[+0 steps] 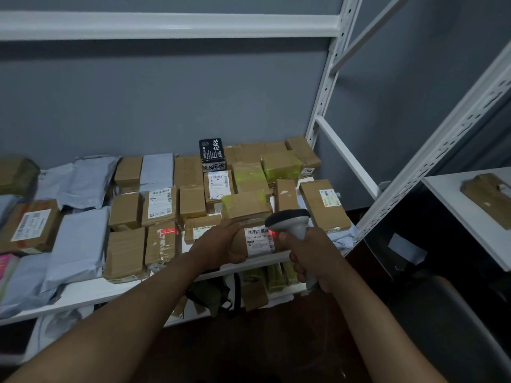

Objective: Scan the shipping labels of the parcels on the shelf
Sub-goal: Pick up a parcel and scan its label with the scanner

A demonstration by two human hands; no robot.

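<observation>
— Holding the parcel (250,240) at the front edge of the white shelf (91,293), that is what I see my left hand (221,244) doing. The fingers are wrapped around the left end of this brown box, so the hand is closed on it.

— And the label?

— The shipping label (258,241) faces me, on the side of the parcel toward the camera. A red glow from the scanner lies on the right end of its barcode.

— Where is the scanner?

— The scanner (293,225) is just right of the parcel, very near the label. My right hand (309,255) grips its handle firmly, and the dark head points left toward the label.

— What lies around the parcel?

— Just behind it sits a box with yellow-green tape (246,205), touching it or nearly, I cannot tell which. Behind that one, further back, stands a black box with white characters (212,154), upright. To the right of the parcel lies a long brown box (323,204) with a small label on top. To the left are several brown cartons and then grey mailer bags (80,241), well apart from the parcel. Below the parcel, under the shelf, a dark green bag (213,295) hangs or rests; it is too dim to say more.
</observation>
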